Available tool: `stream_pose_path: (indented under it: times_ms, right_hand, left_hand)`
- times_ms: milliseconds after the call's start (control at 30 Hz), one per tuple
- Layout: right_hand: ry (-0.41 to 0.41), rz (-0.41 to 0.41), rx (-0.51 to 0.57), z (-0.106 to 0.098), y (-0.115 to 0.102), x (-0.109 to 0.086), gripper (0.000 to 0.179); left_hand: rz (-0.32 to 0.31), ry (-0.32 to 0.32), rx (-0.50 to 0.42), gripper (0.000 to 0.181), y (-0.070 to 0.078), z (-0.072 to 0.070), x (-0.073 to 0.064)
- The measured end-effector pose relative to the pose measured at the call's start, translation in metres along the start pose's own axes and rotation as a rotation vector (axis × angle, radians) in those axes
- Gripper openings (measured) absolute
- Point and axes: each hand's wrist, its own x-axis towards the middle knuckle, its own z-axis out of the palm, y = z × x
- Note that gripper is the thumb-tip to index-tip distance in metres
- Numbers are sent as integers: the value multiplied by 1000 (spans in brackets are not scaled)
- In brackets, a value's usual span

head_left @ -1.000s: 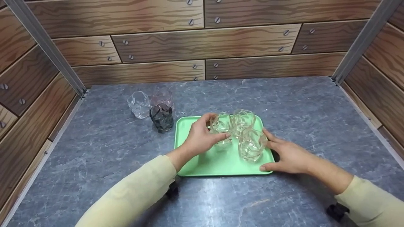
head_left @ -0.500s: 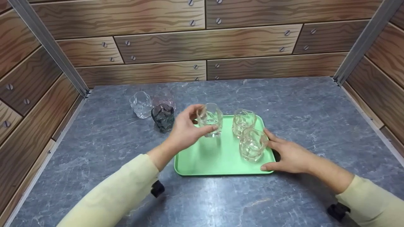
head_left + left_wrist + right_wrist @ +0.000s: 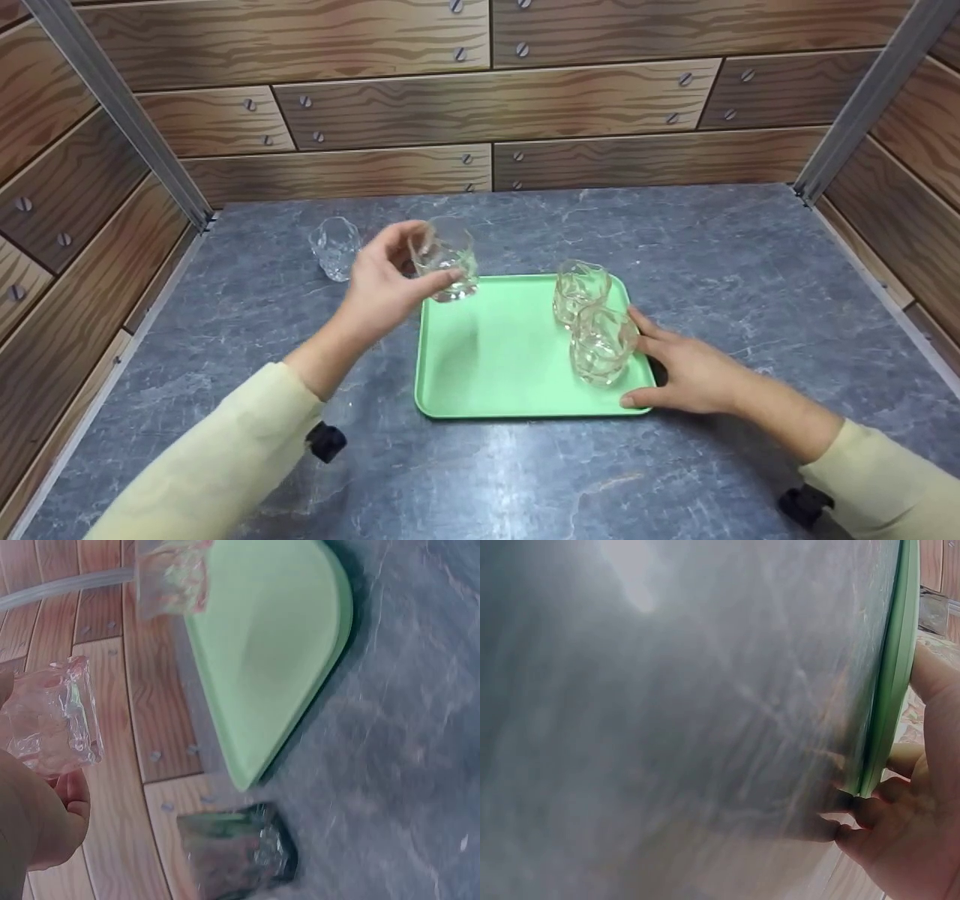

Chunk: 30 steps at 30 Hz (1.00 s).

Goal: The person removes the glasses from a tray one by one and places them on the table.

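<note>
In the head view, my left hand (image 3: 382,281) holds a clear glass tumbler (image 3: 444,262) upright in the air, over the tray's far left corner. The same tumbler (image 3: 56,716) shows at the left of the left wrist view. My right hand (image 3: 694,371) grips the right edge of the green tray (image 3: 499,386), thumb at the near corner. Two clear tumblers stand on the tray's right side, one (image 3: 581,289) behind the other (image 3: 600,349). A dark grey tumbler (image 3: 240,851) appears in the left wrist view; my left hand hides it in the head view.
Left of my left hand, another clear tumbler (image 3: 334,247) stands on the grey marbled table (image 3: 247,330). Wood-patterned panels (image 3: 487,97) close off the back and sides, with metal posts (image 3: 120,112) at the corners.
My left hand has lifted the tumbler off the tray and carried it left and away from me. It now covers the dark and pinkish tumblers. My right hand stays on the tray.
</note>
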Motion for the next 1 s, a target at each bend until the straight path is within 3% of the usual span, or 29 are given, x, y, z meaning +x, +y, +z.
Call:
stream_pose_path:
  times_ms: [200, 533, 833, 1000]
  right_hand:
    - [3, -2, -12, 1, 0, -1, 108]
    - [17, -7, -4, 1, 0, -2, 107]
    - [13, 12, -13, 1, 1, -1, 109]
    - [6, 23, -8, 1, 1, -1, 111]
  left_hand:
    - [31, 26, -2, 73, 4, -25, -1]
    - [-8, 119, 58, 71, 5, -65, -6]
    - [-12, 202, 63, 71, -5, -94, -9]
    - [-50, 237, 104, 72, -13, -106, -11]
